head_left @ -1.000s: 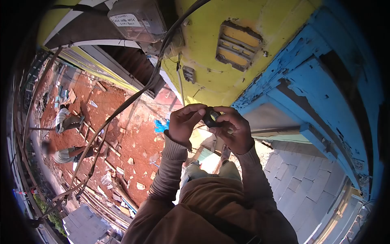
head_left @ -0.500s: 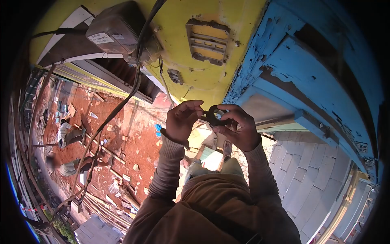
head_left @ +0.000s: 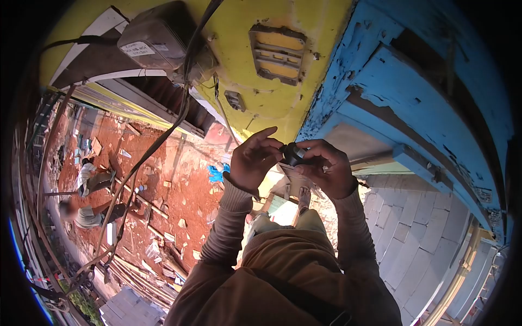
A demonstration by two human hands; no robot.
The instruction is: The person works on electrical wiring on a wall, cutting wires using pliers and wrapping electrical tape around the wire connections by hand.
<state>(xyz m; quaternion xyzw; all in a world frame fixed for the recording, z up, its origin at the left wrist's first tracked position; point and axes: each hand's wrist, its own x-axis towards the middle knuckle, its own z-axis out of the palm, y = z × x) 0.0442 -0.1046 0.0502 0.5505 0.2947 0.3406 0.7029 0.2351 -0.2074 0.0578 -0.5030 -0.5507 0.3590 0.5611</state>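
Note:
A small roll of black tape (head_left: pixel 294 154) is held up in front of the chest, turned partly edge-on. My right hand (head_left: pixel 327 167) grips it from the right, with thumb and fingers around its side. On the left, my left hand (head_left: pixel 254 161) has its thumb and index finger pinched at the roll's left edge, on what looks like the tape's end; its other fingers are curled. Behind both hands rises the yellow wall (head_left: pixel 272 103), and my feet show far below.
A meter box (head_left: pixel 157 38) with a thick black cable (head_left: pixel 186 81) is at upper left. Blue peeling boards (head_left: pixel 402 103) stand right, above grey blocks (head_left: pixel 413 228). Two people (head_left: pixel 87 176) (head_left: pixel 89 216) are on the red ground, near bamboo poles (head_left: pixel 138 198).
The view has shifted, so the wall and meter box sit further left. The tape roll has tilted from showing its open ring to more edge-on, and my left fingers have moved along its left side.

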